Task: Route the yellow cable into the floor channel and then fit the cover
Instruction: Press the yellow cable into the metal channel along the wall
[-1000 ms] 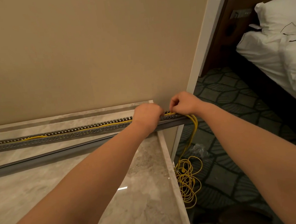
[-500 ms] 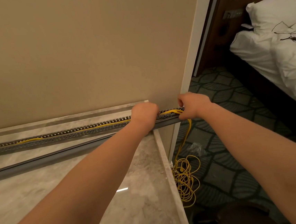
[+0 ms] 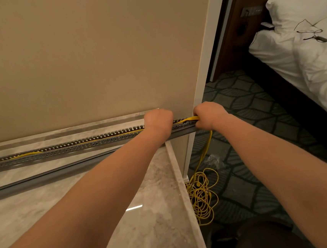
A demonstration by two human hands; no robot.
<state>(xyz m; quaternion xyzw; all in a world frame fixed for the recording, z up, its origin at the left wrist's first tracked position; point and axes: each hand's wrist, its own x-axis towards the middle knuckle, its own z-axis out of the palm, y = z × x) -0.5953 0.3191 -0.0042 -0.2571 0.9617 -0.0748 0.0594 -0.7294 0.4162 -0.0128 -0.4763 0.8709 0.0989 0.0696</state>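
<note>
Gripping yellow cable [image 3: 190, 118], apparently: right hand [image 3: 207, 115].

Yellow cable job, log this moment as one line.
yellow cable: partly in channel | left hand: pressing | right hand: gripping cable | cover: off

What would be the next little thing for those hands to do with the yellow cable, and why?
Probably press the raised bit of yellow cable down into the slotted channel. Between the left hand and right hand it arches above the channel's end, while further left it already lies inside. The cover lies loose alongside, and spare cable sits coiled on the carpet.
</note>
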